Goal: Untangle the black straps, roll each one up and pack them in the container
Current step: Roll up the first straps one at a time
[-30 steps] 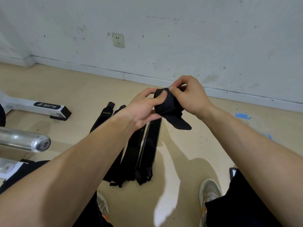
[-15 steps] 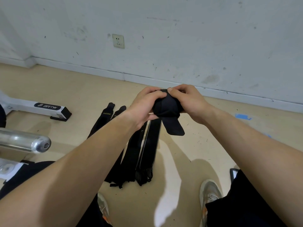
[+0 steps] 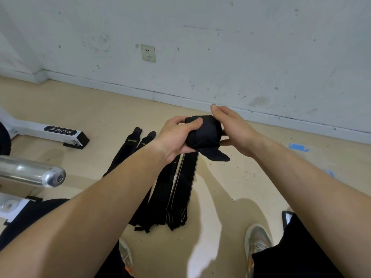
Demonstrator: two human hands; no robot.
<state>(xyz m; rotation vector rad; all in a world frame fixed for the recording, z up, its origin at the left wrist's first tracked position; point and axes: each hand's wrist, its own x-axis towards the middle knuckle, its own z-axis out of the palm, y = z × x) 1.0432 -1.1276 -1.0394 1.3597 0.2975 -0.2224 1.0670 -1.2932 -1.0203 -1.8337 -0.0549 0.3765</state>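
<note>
Now right hand (image 3: 232, 127) has flattened against rolled strap (image 3: 202, 135)

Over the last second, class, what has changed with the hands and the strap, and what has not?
The right hand has uncurled: its fingers, earlier pinching the top of the rolled strap, now lie straight along its far side. The left hand still grips it, thumb on top. The loose tail still hangs below; the straps on the floor are unmoved.
</note>
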